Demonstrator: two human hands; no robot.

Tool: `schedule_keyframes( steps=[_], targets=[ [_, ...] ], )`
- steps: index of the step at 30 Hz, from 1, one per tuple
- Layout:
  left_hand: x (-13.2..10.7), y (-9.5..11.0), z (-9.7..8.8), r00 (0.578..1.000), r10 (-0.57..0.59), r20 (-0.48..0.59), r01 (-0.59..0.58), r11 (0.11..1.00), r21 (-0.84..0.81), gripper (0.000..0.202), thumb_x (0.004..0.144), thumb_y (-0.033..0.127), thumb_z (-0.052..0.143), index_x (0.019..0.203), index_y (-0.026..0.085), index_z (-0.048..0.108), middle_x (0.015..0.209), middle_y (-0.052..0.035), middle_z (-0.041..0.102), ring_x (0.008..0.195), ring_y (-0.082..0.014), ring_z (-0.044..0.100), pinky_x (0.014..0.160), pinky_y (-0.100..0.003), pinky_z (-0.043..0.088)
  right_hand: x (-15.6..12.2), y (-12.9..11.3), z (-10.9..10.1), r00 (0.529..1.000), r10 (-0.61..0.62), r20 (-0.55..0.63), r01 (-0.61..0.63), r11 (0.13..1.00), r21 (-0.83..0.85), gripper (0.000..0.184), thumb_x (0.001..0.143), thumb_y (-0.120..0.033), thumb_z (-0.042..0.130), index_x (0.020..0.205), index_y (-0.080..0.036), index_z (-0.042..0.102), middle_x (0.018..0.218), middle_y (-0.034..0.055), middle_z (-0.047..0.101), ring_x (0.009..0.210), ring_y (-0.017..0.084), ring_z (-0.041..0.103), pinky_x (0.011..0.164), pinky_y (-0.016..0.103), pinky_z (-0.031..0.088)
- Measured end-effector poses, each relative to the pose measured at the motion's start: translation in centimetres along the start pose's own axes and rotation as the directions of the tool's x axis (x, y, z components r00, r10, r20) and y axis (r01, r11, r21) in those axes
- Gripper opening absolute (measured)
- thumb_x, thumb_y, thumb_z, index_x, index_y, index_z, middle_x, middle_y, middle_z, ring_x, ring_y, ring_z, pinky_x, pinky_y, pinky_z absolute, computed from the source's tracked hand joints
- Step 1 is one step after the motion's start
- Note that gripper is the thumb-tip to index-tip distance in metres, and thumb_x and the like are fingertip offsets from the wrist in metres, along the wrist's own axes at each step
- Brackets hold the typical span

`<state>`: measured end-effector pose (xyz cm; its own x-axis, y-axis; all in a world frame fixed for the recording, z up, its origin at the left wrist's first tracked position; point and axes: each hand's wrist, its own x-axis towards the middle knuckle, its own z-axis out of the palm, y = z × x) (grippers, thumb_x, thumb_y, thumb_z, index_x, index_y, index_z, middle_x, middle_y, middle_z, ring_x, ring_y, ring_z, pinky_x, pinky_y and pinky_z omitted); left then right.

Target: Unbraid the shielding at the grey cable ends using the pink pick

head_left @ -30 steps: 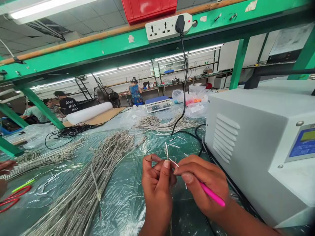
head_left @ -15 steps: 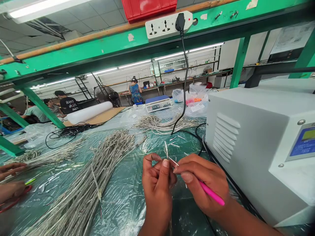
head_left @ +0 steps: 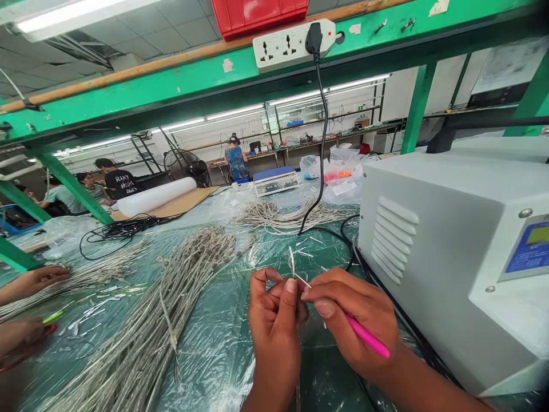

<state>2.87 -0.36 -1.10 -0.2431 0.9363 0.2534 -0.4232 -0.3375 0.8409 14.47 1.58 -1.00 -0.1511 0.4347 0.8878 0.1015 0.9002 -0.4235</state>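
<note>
My left hand [head_left: 277, 315] pinches a thin braided cable [head_left: 292, 260] between thumb and fingers, its frayed silvery end pointing up. The rest of that cable hangs down below the hand. In my right hand [head_left: 354, 320] is a slim tool with a pink handle [head_left: 369, 337] and a thin metal shaft [head_left: 302, 280]. The shaft's tip touches or nearly touches the braid just above my left thumb; which of the two I cannot tell. To the left lies a large bundle of braided cables [head_left: 150, 320].
A grey machine [head_left: 429, 229] stands close on the right, black cords beside it. Another cable bundle [head_left: 283, 214] and a scale [head_left: 275, 182] lie behind. At the left edge a co-worker's hands [head_left: 34, 283] reach over more cables. A power strip [head_left: 295, 44] hangs above.
My hands stay almost in place, the cable end shifting very slightly. At the left, the co-worker's upper hand has moved right and up over the cables.
</note>
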Motion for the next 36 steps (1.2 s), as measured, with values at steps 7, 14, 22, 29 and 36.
schedule_keyframes(
  steps=[7, 14, 22, 29, 36],
  targets=[
    [0.0, 0.0, 0.2, 1.000, 0.019, 0.004, -0.019, 1.000, -0.018, 0.024, 0.089, 0.023, 0.066, 0.092, 0.024, 0.042, 0.055, 0.0111, 0.051, 0.043, -0.0027, 0.028, 0.045, -0.014, 0.023, -0.1, 0.1, 0.0, 1.000, 0.010, -0.015, -0.010, 1.000, -0.028, 0.016, 0.094, -0.009, 0.053, 0.091, -0.015, 0.068, 0.084, 0.0055, 0.068, 0.077, 0.013, 0.065, 0.071, 0.024, 0.053],
    [-0.2, -0.7, -0.4, 0.999, 0.043, 0.028, -0.046, 0.993, 0.111, 0.022, 0.090, 0.025, 0.065, 0.093, 0.025, 0.043, 0.056, 0.0104, 0.048, 0.048, -0.0052, 0.034, 0.048, -0.015, 0.028, 0.0, 0.2, 0.0, 0.999, 0.039, -0.032, -0.041, 0.997, -0.060, 0.017, 0.095, -0.010, 0.053, 0.094, -0.014, 0.070, 0.087, 0.0059, 0.069, 0.082, 0.013, 0.066, 0.074, 0.023, 0.053],
    [0.0, -1.5, -1.7, 0.915, 0.296, 0.273, -0.400, 0.747, 0.531, 0.015, 0.095, 0.016, 0.053, 0.104, 0.026, 0.060, 0.090, -0.0002, 0.069, 0.078, -0.0124, 0.065, 0.072, -0.023, 0.051, 0.3, -0.1, -0.1, 0.996, 0.073, -0.059, -0.079, 0.991, -0.112, 0.020, 0.094, -0.010, 0.052, 0.084, -0.014, 0.069, 0.080, 0.0044, 0.066, 0.072, 0.012, 0.063, 0.066, 0.022, 0.051],
    [0.0, -1.8, -1.7, 0.927, 0.259, 0.272, -0.373, 0.549, 0.748, 0.010, 0.093, 0.014, 0.051, 0.093, 0.024, 0.049, 0.070, 0.0037, 0.066, 0.056, -0.0120, 0.059, 0.054, -0.022, 0.044, 0.3, 0.4, -0.1, 0.989, 0.127, -0.079, -0.135, 0.984, -0.112, 0.021, 0.097, -0.011, 0.050, 0.085, -0.016, 0.066, 0.078, 0.0024, 0.064, 0.071, 0.011, 0.061, 0.065, 0.023, 0.049],
    [0.0, -2.0, -1.9, 0.947, 0.160, 0.280, -0.318, 0.615, 0.721, 0.013, 0.092, 0.017, 0.052, 0.085, 0.024, 0.044, 0.068, 0.0045, 0.057, 0.057, -0.0125, 0.054, 0.055, -0.023, 0.040, 0.0, 1.0, 0.2, 0.962, 0.156, -0.224, -0.194, 0.968, -0.158, 0.019, 0.098, -0.013, 0.051, 0.089, -0.019, 0.067, 0.084, 0.0039, 0.062, 0.077, 0.015, 0.061, 0.067, 0.028, 0.050]
  ],
)
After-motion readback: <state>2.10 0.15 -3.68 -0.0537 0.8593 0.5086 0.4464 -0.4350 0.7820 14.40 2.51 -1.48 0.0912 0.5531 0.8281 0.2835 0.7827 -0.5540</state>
